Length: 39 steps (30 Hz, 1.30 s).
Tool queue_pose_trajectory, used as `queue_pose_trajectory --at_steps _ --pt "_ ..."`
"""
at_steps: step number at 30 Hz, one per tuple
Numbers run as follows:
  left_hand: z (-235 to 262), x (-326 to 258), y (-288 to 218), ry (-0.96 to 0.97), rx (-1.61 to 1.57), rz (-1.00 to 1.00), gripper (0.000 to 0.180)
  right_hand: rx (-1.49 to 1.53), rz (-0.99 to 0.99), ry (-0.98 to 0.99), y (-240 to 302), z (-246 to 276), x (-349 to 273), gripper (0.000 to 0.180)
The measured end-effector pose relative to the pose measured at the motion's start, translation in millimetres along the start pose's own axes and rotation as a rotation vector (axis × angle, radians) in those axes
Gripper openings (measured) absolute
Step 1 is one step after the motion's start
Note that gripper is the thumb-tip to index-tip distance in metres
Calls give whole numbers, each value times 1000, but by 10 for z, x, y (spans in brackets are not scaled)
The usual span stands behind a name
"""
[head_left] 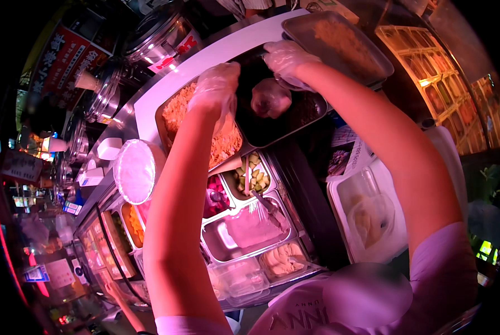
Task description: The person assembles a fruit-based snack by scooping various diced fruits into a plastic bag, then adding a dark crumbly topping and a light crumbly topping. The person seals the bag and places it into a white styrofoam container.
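Observation:
Both my hands wear clear plastic gloves and reach to the far side of the counter. My left hand is closed, its fingers curled near the rim between a metal tray of orange, crumbly shredded food and a dark metal tray. At the far right edge of the dark tray is my right hand, fingers bent inward. What either hand grips, if anything, is hidden. Inside the dark tray a rounded clump in clear plastic sits between my hands, beside dark grainy food.
Nearer me stand metal pans of green cubes, pink pieces and pale paste. A round, white-lined container is left of my forearm. A covered tray lies far right; a white tub stands under my right arm.

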<state>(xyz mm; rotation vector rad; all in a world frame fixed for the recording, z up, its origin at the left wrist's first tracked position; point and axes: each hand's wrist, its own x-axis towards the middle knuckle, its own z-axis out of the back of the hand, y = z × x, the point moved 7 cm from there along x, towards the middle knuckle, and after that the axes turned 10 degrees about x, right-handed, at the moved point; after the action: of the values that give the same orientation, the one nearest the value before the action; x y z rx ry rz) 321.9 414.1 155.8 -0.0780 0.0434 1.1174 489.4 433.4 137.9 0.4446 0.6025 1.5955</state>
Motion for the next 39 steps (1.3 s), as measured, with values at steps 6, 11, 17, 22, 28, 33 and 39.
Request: queue_pose_trajectory --at_steps 6,11,17,22,28,33,39 --pt "-366 698 34 55 -59 233 42 -253 -24 180 196 -331 452 43" --pt "-491 806 -138 157 -317 134 48 258 -207 95 -299 -439 678 34" --pt "-427 512 -52 191 -580 67 42 223 26 161 -148 -222 302 34" --pt "-309 251 -205 190 -502 -87 39 210 96 278 80 -95 -306 36" --pt "-495 -29 332 -248 -678 -24 33 -77 274 231 428 -8 -789 64" --pt "-564 -306 -311 -421 -678 374 43 -65 581 138 -8 -393 -778 124" --pt "-625 -298 -568 -521 -865 501 60 412 483 50 -236 -776 -441 99"
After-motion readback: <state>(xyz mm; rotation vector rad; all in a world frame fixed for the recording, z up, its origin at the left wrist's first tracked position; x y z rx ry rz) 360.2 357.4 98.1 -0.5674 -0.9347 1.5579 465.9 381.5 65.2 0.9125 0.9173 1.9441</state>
